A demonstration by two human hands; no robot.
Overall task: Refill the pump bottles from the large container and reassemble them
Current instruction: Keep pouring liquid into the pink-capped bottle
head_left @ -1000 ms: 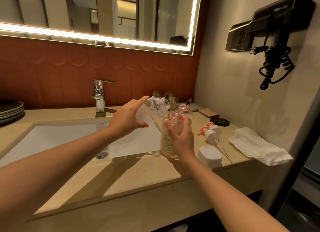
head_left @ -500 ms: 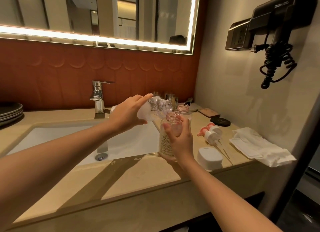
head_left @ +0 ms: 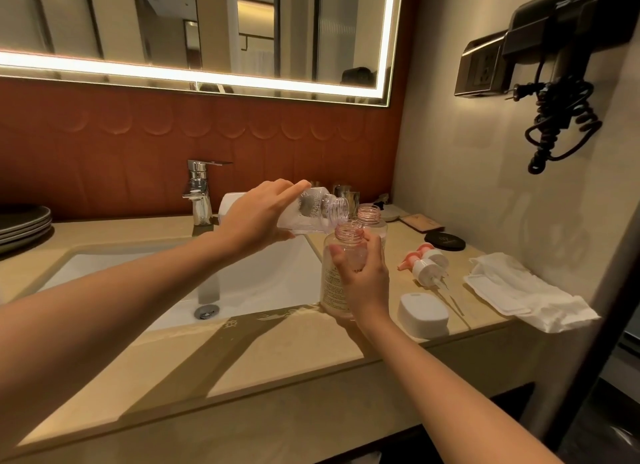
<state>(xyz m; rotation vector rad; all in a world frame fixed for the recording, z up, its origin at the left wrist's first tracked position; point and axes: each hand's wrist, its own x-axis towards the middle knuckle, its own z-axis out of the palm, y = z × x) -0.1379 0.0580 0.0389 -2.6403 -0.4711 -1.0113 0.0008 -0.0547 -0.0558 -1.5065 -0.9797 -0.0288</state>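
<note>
Head view: mid-refill. Holds tipped container (head_left: 308,212) in curled left hand (head_left: 254,219), mouth over open bottle (head_left: 330,290) gripped by right hand (head_left: 363,280). Next likely needs steeper tilt, mouths aligned.

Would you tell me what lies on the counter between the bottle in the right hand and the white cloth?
In the head view, two pump heads and a white lid lie there.
</note>
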